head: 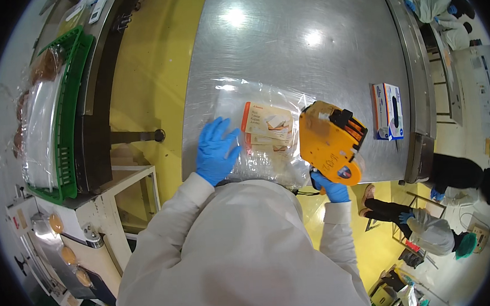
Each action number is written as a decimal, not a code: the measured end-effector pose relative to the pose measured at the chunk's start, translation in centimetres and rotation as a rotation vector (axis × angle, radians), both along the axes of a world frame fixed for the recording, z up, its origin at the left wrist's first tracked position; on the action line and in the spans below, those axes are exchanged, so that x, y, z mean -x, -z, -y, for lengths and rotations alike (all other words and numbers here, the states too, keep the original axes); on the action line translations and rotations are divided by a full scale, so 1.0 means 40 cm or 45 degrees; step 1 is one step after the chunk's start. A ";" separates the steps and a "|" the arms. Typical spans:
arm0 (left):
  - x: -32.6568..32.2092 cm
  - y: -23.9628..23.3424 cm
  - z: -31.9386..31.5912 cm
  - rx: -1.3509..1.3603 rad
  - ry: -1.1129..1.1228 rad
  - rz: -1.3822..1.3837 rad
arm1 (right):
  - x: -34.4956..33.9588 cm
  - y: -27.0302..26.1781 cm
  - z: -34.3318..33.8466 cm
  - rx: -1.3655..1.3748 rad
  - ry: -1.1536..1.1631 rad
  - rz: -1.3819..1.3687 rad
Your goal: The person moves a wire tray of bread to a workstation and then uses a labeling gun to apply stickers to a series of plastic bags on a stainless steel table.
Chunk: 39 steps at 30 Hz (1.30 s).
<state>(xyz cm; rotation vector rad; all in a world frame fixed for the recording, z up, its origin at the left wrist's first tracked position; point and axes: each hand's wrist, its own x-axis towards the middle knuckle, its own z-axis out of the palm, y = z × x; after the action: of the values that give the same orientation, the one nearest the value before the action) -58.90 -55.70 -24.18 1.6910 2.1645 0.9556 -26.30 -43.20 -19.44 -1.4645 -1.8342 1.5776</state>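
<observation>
My left hand [216, 151], in a blue glove, rests with fingers spread on the left edge of a stack of clear printed plastic bags [268, 124] at the table's near edge. My right hand [333, 188], gloved too, is closed around the handle of a yellow hand-held labeller [330, 141], its handle partly hidden by the tool's body. The labeller's front end is over or against the right side of the bags; whether it touches them I cannot tell.
The bags lie on a steel table [289, 57]. A glove box [388, 111] stands at its right side. Over on the left, a green plastic crate [68, 121] holds bagged goods, above a machine carrying round buns [69, 255]. Several co-workers [432, 230] are at the right.
</observation>
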 end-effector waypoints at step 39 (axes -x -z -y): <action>-0.026 -0.122 -0.061 0.172 0.077 2.328 | -0.013 -0.042 -0.116 0.035 -0.524 0.042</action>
<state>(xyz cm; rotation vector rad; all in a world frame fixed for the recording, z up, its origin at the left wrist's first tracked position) -57.86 -53.28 -19.32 0.2348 0.8056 1.3582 -25.79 -38.55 -17.75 -1.1792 -2.2497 1.7696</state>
